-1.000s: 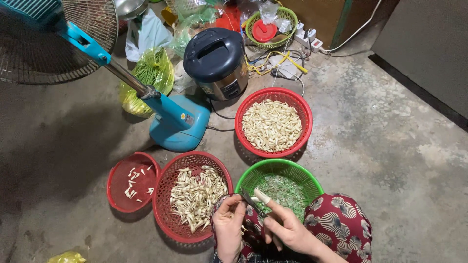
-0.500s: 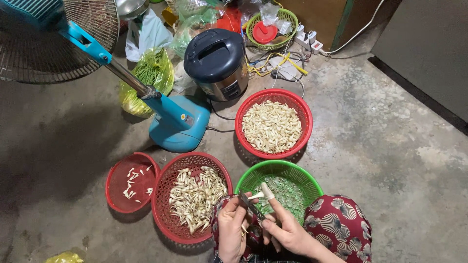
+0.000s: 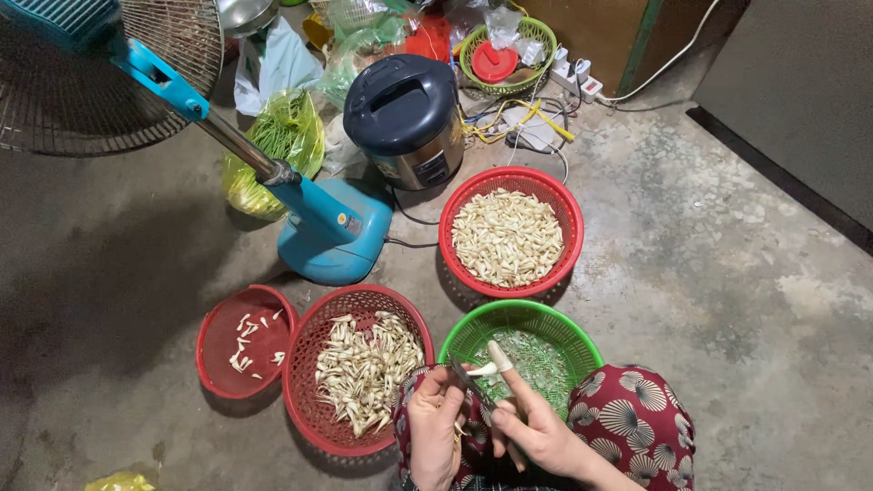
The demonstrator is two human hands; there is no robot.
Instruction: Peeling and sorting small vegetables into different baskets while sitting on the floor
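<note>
My left hand [image 3: 433, 425] and my right hand [image 3: 536, 429] meet above my lap, by the near rim of the green basket [image 3: 582, 338] of green trimmings. My right hand grips a small dark-bladed knife [image 3: 466, 376], with its forefinger stretched up along it. A small white bulb [image 3: 483, 370] lies against the blade, and the fingers of my left hand curl in beside it. Left of my hands stands a red basket [image 3: 307, 364] of pale untrimmed bulbs. Further off, a second red basket [image 3: 566, 215] holds cleaner white bulbs.
A small red bowl [image 3: 218, 364] with a few white scraps sits at the left. Beyond it is a blue standing fan [image 3: 332, 232] with its cord, a dark rice cooker [image 3: 406, 116], bags of greens [image 3: 284, 136], a power strip [image 3: 575, 75] and a small green basket [image 3: 535, 35]. The floor is bare concrete.
My left hand came away from the red basket of untrimmed bulbs and joined my right hand. The knife and a white bulb now sit between both hands.
</note>
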